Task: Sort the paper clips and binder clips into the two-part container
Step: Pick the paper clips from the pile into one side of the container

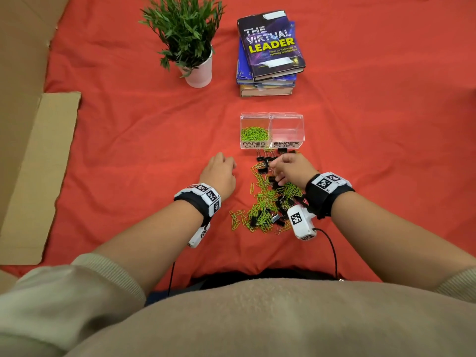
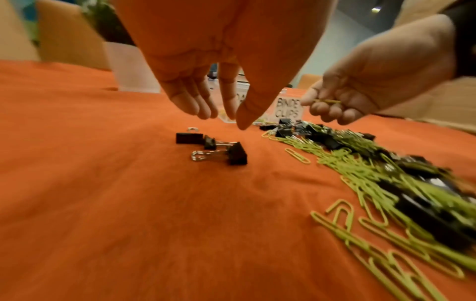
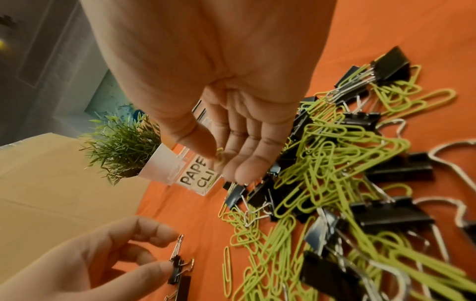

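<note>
two-part container (image 1: 272, 117) stands just beyond the mixed pile (image 1: 268, 202): paper-clip side partly filled, binder-clip side looks empty. right hand (image 1: 292, 168) pinches one green paper clip (image 2: 326, 101) between thumb and fingers. left hand (image 1: 219, 171) hovers with fingers loosely curled over three binder clips (image 2: 213, 148), holding nothing. advice: carry the clip fully over the left compartment before letting go.

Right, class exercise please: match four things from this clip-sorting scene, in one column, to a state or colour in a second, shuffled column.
Column A
1. PAPER CLIPS compartment
2. BINDER CLIPS compartment
3. right hand
4. plant pot

Column B
a. white
b. empty
c. pinches one green clip
d. holds a heap of green clips

Pairs: 1-d, 2-b, 3-c, 4-a
</note>
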`<state>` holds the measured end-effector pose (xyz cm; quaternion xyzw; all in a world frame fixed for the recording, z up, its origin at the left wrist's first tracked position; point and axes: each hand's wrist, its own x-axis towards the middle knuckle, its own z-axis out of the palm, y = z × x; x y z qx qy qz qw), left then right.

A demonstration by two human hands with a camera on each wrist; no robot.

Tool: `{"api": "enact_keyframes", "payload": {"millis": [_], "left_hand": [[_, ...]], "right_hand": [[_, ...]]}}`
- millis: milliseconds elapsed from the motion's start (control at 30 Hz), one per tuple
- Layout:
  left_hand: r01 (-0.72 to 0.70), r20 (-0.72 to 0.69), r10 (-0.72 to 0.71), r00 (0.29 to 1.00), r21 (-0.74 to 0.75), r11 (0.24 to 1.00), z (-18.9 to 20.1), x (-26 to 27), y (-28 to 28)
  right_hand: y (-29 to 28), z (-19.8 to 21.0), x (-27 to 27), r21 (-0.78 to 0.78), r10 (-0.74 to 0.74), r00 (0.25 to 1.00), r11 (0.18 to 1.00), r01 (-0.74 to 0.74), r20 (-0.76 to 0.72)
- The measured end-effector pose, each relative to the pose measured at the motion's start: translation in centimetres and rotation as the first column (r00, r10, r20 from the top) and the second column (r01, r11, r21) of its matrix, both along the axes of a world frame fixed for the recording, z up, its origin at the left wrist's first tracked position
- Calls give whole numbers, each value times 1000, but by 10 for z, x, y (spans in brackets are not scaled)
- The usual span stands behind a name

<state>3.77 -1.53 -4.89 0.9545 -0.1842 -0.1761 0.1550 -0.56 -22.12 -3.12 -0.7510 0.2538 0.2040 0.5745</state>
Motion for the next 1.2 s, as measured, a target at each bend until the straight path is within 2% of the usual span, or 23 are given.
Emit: {"api": "enact_keyframes", "payload": {"millis": [100, 167, 267, 333, 400, 500, 600, 700, 800, 900, 1033, 1133, 1200], "left_hand": [[285, -27, -285, 958, -1, 959, -1, -10, -15], [415, -53, -413, 909, 20, 910, -5, -17, -23], [464, -50, -462, 885, 54, 884, -12, -21, -29], [471, -26, -472, 881, 104, 876, -13, -21, -29], [477, 15, -485, 874, 164, 864, -15, -19, -27], [466, -6, -473, 881, 187, 865, -16, -18, -24], [331, -140, -323, 936, 33, 943, -8, -18, -23], [162, -267, -179, 947, -83, 983, 0, -23, -21], [140, -314, -153, 937, -65, 988, 5, -31, -23], [196, -277, -187, 943, 7, 980, 3, -40, -30], [220, -192, -200, 961, 89, 971, -1, -52, -40], [221, -156, -199, 968, 140, 965, -1, -58, -46], [223, -152, -200, 968, 145, 964, -2, -60, -49]], "right_hand": [[0, -5, -4, -43, 37, 998, 998, -39, -53], [3, -6, -8, -173, 148, 988, 973, -154, -48], [8, -7, -13, -428, 366, 930, 838, -337, -15], [7, -10, -14, -518, 448, 892, 751, -411, -58], [1, -10, -14, -562, 474, 875, 700, -441, -97], [-9, -10, -14, -601, 440, 891, 683, -414, -114], [-11, -9, -15, -613, 445, 893, 690, -385, -59], [-1, -7, -16, -598, 564, 826, 656, -461, -18], [10, -11, -19, -609, 692, 718, 537, -584, -78], [12, -15, -24, -636, 739, 649, 416, -650, -181], [10, -16, -29, -682, 765, 607, 329, -653, -213], [10, -17, -33, -702, 775, 591, 293, -650, -224], [10, -20, -35, -706, 775, 596, 301, -641, -211]]}}
